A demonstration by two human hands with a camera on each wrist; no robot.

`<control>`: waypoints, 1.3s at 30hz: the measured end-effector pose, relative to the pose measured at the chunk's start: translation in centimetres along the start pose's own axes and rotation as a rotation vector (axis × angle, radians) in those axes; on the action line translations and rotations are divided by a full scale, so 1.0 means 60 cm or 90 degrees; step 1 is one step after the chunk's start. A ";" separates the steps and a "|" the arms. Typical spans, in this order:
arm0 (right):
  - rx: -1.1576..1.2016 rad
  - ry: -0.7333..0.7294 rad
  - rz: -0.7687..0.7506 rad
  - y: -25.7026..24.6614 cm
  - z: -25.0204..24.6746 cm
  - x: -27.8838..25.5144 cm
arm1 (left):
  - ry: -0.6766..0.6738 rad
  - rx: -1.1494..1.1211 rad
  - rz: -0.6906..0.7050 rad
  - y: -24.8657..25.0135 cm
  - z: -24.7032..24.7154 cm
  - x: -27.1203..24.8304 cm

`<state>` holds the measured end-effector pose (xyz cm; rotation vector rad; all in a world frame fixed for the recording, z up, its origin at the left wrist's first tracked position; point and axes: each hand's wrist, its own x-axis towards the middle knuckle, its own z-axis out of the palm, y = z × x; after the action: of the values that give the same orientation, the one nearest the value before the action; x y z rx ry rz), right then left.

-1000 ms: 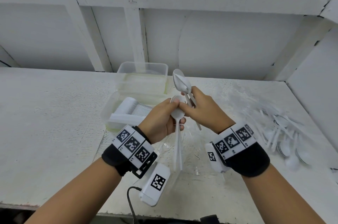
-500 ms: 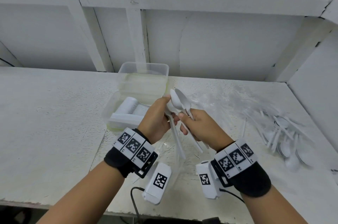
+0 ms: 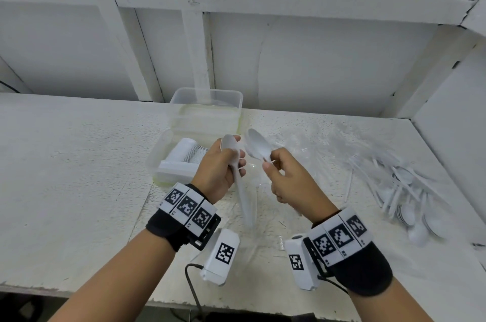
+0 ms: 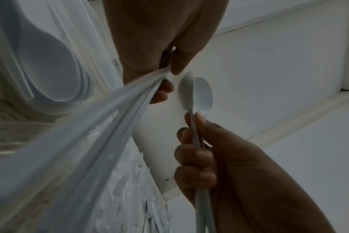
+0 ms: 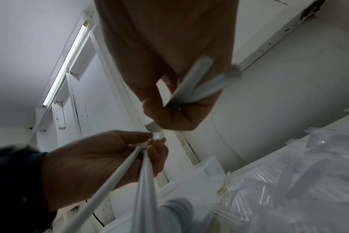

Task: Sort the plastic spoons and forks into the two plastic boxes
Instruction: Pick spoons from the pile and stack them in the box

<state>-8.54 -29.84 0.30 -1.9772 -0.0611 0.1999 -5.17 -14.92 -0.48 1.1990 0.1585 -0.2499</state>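
My left hand [image 3: 229,164] grips a few white plastic spoons [image 3: 238,179] by the neck, bowls up and handles hanging down toward the table. My right hand [image 3: 274,168] holds another small bunch of white spoons [image 3: 257,146], bowls pointing up and left, a short gap from the left hand's spoons. In the left wrist view the right hand [image 4: 197,151] wraps the handles below the bowls [image 4: 197,92]. The near clear box [image 3: 157,166] holds a neat stack of white spoons [image 3: 184,153]. Behind it stands the far clear box [image 3: 207,101], which looks empty.
A loose pile of white spoons [image 3: 410,198] lies at the right of the white table. Clear plastic forks and wrapping [image 3: 323,143] are spread between that pile and the boxes. A white wall [image 3: 315,58] closes the back, and a side wall the right.
The two hands, joined on one spoon a second ago, have come apart. Both dropped lower, and the right hand's spoons tilted down to the left.
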 end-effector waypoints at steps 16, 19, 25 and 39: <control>-0.092 0.149 -0.098 0.008 0.036 -0.001 | -0.020 -0.063 -0.031 -0.009 0.014 0.000; -0.163 0.155 -0.144 0.006 0.031 -0.002 | -0.034 -0.075 -0.025 -0.006 0.017 -0.002; -0.381 0.106 -0.213 0.002 0.038 -0.002 | -0.021 -0.098 -0.026 -0.004 0.023 0.000; -0.365 -0.016 -0.082 0.017 0.047 0.006 | -0.021 -0.118 -0.072 0.009 0.010 0.010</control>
<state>-8.70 -27.67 -1.79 -2.5311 -0.2892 0.1311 -4.45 -15.37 0.10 1.0027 0.2162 -0.3455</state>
